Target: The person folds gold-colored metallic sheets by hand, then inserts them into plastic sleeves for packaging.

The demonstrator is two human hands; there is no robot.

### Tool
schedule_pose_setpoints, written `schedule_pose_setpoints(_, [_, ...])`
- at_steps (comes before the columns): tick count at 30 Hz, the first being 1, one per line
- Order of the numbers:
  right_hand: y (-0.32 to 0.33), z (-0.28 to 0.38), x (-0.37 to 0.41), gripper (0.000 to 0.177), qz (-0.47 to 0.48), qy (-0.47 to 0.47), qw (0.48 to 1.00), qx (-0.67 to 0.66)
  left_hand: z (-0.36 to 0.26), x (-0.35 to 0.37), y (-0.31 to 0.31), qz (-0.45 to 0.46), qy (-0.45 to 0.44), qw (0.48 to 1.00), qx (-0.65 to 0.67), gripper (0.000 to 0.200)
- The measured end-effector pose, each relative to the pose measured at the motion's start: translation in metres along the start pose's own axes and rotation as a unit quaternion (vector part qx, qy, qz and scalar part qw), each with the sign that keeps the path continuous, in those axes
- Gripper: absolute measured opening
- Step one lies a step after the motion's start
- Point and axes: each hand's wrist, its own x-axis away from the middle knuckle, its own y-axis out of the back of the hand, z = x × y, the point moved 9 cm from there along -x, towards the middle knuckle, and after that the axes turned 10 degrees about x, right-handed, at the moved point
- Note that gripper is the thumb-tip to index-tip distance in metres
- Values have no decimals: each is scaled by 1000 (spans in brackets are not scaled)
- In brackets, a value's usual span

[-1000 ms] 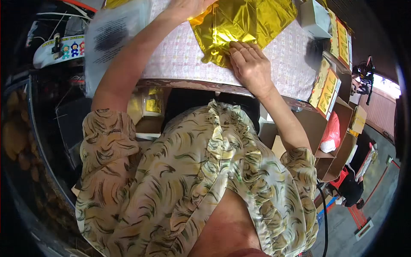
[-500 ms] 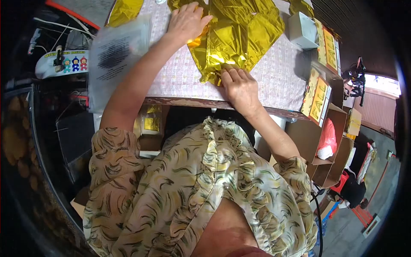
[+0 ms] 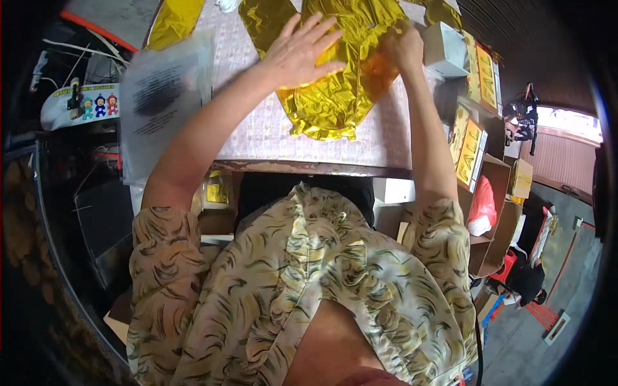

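A crinkled, shiny gold foil piece (image 3: 335,106), flat and with a puckered bottom edge, lies on the checked cloth (image 3: 254,138) in front of me. My left hand (image 3: 302,53) rests on its upper left part, fingers spread wide and palm down. At the foil's upper right edge is my right hand (image 3: 405,48), slightly smeared by motion. Its fingers are curled in at the foil, and the fingertips are partly hidden. An orange reflection shows on the foil between the two hands.
Clear plastic sheets with dark print (image 3: 164,96) hang over the table's left side. More gold foil (image 3: 174,22) lies at the far left. A white box (image 3: 445,50) and cartons marked "FALL" (image 3: 471,151) line the right side. A person (image 3: 524,283) is at the far right.
My right hand has moved from the foil's bottom edge up to its upper right edge. My left hand has shifted slightly right and down, fingers spreading. The foil's lower edge is spread wider.
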Motion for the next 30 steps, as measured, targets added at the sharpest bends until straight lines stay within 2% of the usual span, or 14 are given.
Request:
schedule_pose_setpoints(2, [-44, -37, -45, 49, 96, -77, 987, 105, -8, 0, -11, 31, -5, 999, 7, 90])
schedule_pose_setpoints(5, [-67, -56, -97, 64, 48, -69, 959, 272, -6, 11, -22, 95, 23, 994, 52, 89])
schedule_pose_setpoints(6, [-75, -66, -107, 73, 147, -110, 946, 268, -6, 12, -21, 80, 19, 995, 59, 89])
schedule_pose_setpoints(10, [-83, -73, -122, 84, 239, -165, 925, 245, -7, 13, -18, 65, 12, 995, 68, 87])
schedule_pose_setpoints(13, [-105, -93, -136, 71, 249, -164, 933, 202, -8, 13, -17, 72, 13, 995, 66, 87])
schedule_pose_setpoints(14, [-142, -138, -159, 23, 235, -124, 937, 228, -8, 13, -16, 72, 14, 995, 64, 87])
schedule_pose_setpoints(15, [-138, -135, -158, 23, 235, -124, 937, 228, -8, 13, -16, 70, 15, 995, 62, 87])
schedule_pose_setpoints(17, [-106, -70, -156, 57, 150, 34, 986, -70, -6, 12, -16, 66, 14, 995, 72, 87])
schedule_pose_setpoints(21, [30, 31, -107, 27, -68, -14, 998, -13, -5, 13, -14, 55, 11, 994, 90, 88])
schedule_pose_setpoints(23, [28, 13, -105, 41, 12, -34, 999, 33, -4, 11, -16, 50, 3, 995, 88, 88])
schedule_pose_setpoints(26, [20, -17, -80, 61, 3, 85, 979, -183, -7, 12, -10, 56, -10, 993, 99, 85])
schedule_pose_setpoints(27, [-5, 3, -66, 71, 4, 16, 953, 302, -6, 10, -10, 56, -12, 994, 97, 85])
schedule_pose_setpoints(28, [1, 23, -39, 65, 72, 29, 971, 224, 0, 7, -10, 34, -3, 985, 169, 80])
schedule_pose_setpoints(30, [19, 80, 23, 51, -24, 212, 972, 103, 21, 3, -5, 2, 53, 958, 282, 67])
